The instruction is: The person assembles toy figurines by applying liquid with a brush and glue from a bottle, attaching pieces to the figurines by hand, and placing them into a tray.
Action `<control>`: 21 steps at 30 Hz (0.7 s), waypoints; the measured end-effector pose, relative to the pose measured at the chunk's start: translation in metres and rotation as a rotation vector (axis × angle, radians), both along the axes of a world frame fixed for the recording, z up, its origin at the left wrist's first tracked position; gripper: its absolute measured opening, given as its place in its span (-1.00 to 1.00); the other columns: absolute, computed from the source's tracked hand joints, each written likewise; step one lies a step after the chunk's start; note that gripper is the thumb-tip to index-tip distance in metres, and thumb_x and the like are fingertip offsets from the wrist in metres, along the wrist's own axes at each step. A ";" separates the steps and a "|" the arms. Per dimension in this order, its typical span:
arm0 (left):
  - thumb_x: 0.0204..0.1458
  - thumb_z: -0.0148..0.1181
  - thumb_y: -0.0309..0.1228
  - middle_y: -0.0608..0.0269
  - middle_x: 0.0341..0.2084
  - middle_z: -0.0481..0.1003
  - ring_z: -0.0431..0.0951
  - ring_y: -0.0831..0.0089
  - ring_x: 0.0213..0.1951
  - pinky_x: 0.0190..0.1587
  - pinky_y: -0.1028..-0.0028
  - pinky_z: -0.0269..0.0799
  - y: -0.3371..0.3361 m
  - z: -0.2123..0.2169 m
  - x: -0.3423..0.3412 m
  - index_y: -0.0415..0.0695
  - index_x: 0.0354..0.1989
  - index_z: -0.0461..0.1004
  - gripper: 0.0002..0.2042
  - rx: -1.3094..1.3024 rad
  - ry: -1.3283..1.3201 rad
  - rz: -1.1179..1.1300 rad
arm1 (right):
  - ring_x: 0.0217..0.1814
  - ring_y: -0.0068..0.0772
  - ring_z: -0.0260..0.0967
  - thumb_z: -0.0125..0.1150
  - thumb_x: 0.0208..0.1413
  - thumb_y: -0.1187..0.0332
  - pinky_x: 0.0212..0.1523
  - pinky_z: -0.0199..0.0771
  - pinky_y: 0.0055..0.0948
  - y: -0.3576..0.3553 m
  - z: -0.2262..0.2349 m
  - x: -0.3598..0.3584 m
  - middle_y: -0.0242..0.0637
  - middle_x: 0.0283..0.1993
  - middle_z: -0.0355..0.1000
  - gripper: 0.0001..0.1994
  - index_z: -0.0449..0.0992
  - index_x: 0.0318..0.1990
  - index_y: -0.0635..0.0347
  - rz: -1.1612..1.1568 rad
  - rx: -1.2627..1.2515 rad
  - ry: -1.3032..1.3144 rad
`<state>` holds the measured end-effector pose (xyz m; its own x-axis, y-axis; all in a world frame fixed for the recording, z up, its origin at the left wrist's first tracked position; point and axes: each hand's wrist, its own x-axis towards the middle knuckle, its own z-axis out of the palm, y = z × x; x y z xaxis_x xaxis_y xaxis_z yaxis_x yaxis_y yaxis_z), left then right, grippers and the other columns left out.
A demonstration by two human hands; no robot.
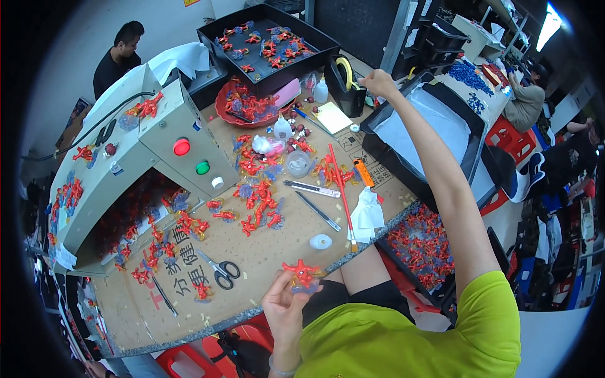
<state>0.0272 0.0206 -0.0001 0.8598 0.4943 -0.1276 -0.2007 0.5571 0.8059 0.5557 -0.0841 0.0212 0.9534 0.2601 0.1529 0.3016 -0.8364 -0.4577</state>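
Here, red toy figure pinched in left hand, above fingertips.

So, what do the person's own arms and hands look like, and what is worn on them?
Both arms are bare from the shoulder down; the person wears a bright yellow-green top with short sleeves. The left hand and the right hand have no gloves. A thin bracelet-like band sits on the left wrist. I can see no rings or watch, though the right hand is small in the picture.

The left hand is curling its fingers close to the body, while the right hand (arm fully outstretched) is reaching far forward, fist closed.
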 end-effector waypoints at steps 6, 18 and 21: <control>-0.02 0.27 -0.48 -0.01 -0.24 0.50 0.59 0.25 -0.25 -0.19 0.27 0.58 0.007 -0.002 -0.002 -0.46 0.06 0.24 -0.49 0.049 0.031 0.032 | -0.26 -0.07 0.52 0.32 -0.19 0.08 -0.17 0.48 -0.28 0.019 0.002 0.016 0.03 -0.29 0.52 -0.54 0.57 -0.34 0.41 -0.050 -0.134 0.153; -0.02 0.27 -0.47 0.12 -0.19 0.37 0.55 0.30 -0.20 -0.17 0.29 0.58 0.009 0.003 0.002 -0.49 0.02 0.28 -0.53 0.067 -0.012 -0.030 | -0.61 -0.41 0.45 0.27 -0.22 0.60 -0.59 0.52 -0.50 0.022 0.009 0.019 -0.17 -0.55 0.45 -0.94 0.50 -0.60 0.38 -0.226 0.419 0.441; -0.01 0.25 -0.49 0.12 -0.20 0.37 0.55 0.30 -0.20 -0.17 0.30 0.58 0.008 0.002 0.000 -0.50 0.01 0.29 -0.55 0.039 -0.024 -0.044 | -0.59 -0.38 0.46 0.24 -0.21 0.65 -0.57 0.54 -0.51 0.021 0.007 0.008 -0.16 -0.55 0.45 -0.95 0.50 -0.60 0.40 -0.257 0.503 0.446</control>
<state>0.0276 0.0287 0.0022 0.8834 0.4604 -0.0878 -0.1967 0.5342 0.8221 0.5633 -0.0633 0.0283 0.9745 0.0194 -0.2233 -0.1823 -0.5116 -0.8397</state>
